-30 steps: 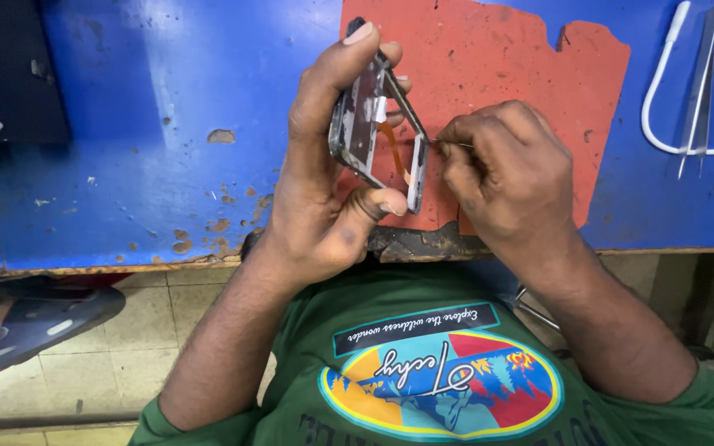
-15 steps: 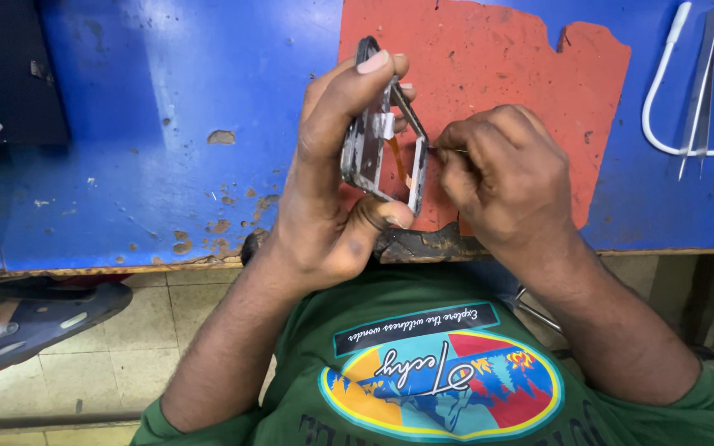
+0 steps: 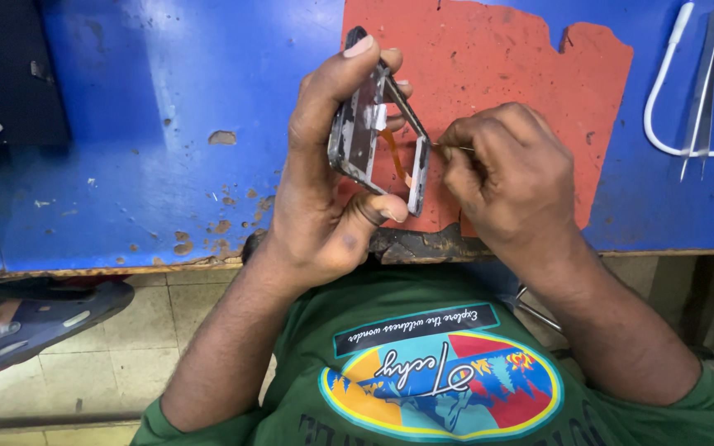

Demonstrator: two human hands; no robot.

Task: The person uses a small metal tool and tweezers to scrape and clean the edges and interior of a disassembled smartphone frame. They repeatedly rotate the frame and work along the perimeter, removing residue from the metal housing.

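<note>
The left hand (image 3: 324,198) is gripping a stripped grey metal phone frame (image 3: 378,136) edge-up above the chipped blue desk (image 3: 167,124), fingers clamped around its ends. The right hand (image 3: 510,177) is pinching a thin metal tool (image 3: 454,148), its tip touching the frame's edge. The phone is standing already opened, an orange flex ribbon (image 3: 396,157) exposed; work inside looks unfinished. Steel tweezers (image 3: 702,87) are lying well apart.

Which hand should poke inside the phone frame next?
Right hand: it pinches a thin tool whose tip sits at the phone frame. The left hand is busy gripping the frame.
</note>
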